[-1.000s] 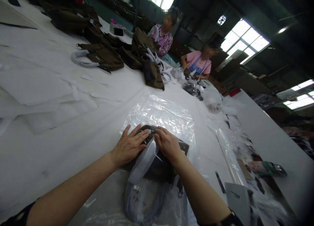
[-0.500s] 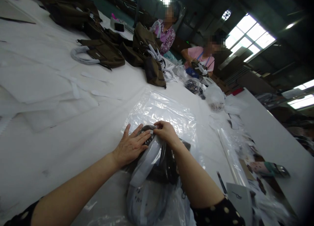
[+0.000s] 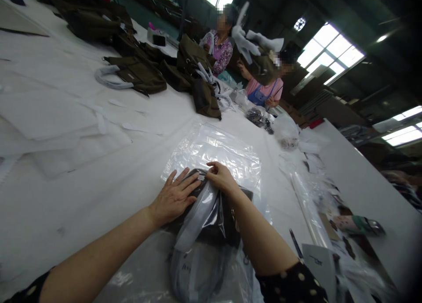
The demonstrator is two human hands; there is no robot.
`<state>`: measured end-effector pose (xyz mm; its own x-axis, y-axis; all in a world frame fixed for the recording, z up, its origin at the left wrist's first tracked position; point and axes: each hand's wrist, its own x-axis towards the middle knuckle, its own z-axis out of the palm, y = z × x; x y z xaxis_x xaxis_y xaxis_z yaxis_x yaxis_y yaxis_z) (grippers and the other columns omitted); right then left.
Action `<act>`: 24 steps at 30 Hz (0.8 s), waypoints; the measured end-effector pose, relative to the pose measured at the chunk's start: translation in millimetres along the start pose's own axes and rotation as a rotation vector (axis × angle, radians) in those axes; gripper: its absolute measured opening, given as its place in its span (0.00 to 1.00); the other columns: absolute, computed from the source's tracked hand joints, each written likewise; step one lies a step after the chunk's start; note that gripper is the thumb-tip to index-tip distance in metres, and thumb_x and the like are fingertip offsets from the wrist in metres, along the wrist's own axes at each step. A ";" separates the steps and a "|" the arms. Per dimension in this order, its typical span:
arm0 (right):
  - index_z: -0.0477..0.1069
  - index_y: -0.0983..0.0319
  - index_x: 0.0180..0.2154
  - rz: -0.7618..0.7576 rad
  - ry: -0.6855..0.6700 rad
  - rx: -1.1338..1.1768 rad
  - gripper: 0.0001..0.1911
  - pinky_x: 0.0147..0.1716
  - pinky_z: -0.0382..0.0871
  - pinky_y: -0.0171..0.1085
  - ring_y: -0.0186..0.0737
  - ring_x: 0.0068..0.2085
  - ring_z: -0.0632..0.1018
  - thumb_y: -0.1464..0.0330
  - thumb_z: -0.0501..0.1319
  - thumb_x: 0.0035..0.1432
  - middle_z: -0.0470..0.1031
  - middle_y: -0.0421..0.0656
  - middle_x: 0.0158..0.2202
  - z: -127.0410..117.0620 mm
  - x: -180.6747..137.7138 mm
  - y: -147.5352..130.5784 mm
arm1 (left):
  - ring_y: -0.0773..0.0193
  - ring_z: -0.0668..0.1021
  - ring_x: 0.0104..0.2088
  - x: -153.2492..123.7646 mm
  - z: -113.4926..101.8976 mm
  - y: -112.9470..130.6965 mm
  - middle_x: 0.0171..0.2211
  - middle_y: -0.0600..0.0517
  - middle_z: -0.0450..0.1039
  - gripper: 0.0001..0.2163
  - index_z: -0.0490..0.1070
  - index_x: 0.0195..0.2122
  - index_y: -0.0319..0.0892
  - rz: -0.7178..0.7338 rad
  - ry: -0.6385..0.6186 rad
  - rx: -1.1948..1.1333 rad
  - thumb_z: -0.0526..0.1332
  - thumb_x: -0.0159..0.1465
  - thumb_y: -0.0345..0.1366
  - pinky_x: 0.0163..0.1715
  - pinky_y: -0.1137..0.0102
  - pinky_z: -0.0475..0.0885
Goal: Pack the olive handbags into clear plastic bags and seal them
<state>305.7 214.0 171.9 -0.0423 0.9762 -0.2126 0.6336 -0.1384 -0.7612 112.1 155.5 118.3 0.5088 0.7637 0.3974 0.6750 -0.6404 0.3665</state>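
A dark bag in a clear plastic bag lies on the white table in front of me, with a white wrapped strap across it. My left hand lies flat on the bag's left side, fingers stretched out. My right hand is closed at the bag's far edge, pinching the plastic by a small white tag. A stack of clear plastic bags lies just beyond the hands.
Several brown bags with white wrapped handles lie at the table's far side. Two people sit beyond them; one holds up a brown bag. Paper sheets cover the left. A pen, a card and plastic scraps lie at the right.
My right hand has slid from on top of the bag to its far edge and pinched the plastic there. A person at the far side has lifted a brown bag into the air.
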 end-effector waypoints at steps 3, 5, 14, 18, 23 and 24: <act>0.66 0.62 0.46 -0.099 0.147 0.110 0.18 0.32 0.67 0.36 0.36 0.31 0.73 0.67 0.59 0.50 0.72 0.41 0.32 -16.7 -13.7 -5.6 | 0.50 0.54 0.63 -28.1 -20.5 -7.4 0.63 0.44 0.52 0.24 0.58 0.59 0.43 -0.127 0.083 -0.072 0.53 0.63 0.46 0.59 0.54 0.55; 0.67 0.61 0.45 -0.274 0.257 0.043 0.16 0.37 0.68 0.39 0.39 0.36 0.73 0.66 0.59 0.52 0.72 0.44 0.37 -19.8 -29.0 -15.6 | 0.51 0.63 0.57 -64.9 -35.9 -13.0 0.59 0.41 0.56 0.27 0.57 0.58 0.41 -0.339 0.089 -0.164 0.53 0.61 0.50 0.54 0.57 0.63; 0.56 0.63 0.58 -1.073 -0.889 -0.610 0.40 0.51 0.62 0.45 0.51 0.51 0.69 0.56 0.67 0.48 0.67 0.53 0.53 120.0 -62.5 -77.1 | 0.58 0.76 0.26 -222.3 -36.0 4.0 0.31 0.52 0.74 0.27 0.64 0.50 0.42 -0.935 -0.473 -0.534 0.56 0.54 0.52 0.30 0.65 0.72; 0.64 0.61 0.53 -0.793 -1.308 -0.774 0.37 0.40 0.68 0.38 0.45 0.42 0.76 0.57 0.69 0.41 0.74 0.46 0.43 163.2 -49.9 -75.6 | 0.52 0.77 0.35 -212.9 -43.9 15.7 0.30 0.52 0.76 0.17 0.74 0.36 0.48 -0.906 -0.407 -0.686 0.54 0.55 0.52 0.37 0.63 0.72; 0.71 0.58 0.23 -0.672 -1.341 -0.669 0.09 0.31 0.66 0.31 0.36 0.29 0.75 0.62 0.68 0.46 0.71 0.31 0.22 148.8 -53.2 -71.3 | 0.52 0.77 0.36 -171.6 -83.8 24.0 0.29 0.54 0.76 0.17 0.75 0.28 0.49 -0.811 -0.301 -0.654 0.54 0.55 0.54 0.39 0.64 0.72; 0.71 0.59 0.23 -0.700 -1.300 -0.601 0.08 0.32 0.65 0.31 0.34 0.29 0.74 0.65 0.67 0.48 0.70 0.31 0.21 136.7 -55.0 -75.2 | 0.52 0.77 0.35 -158.5 -95.7 24.9 0.28 0.54 0.75 0.17 0.74 0.28 0.49 -0.786 -0.290 -0.663 0.54 0.56 0.54 0.37 0.65 0.72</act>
<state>154.7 147.9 157.2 -0.8446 -0.0284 -0.5346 0.3923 0.6466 -0.6542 -2.8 10.6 144.9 0.2240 0.9158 -0.3333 0.4878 0.1907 0.8519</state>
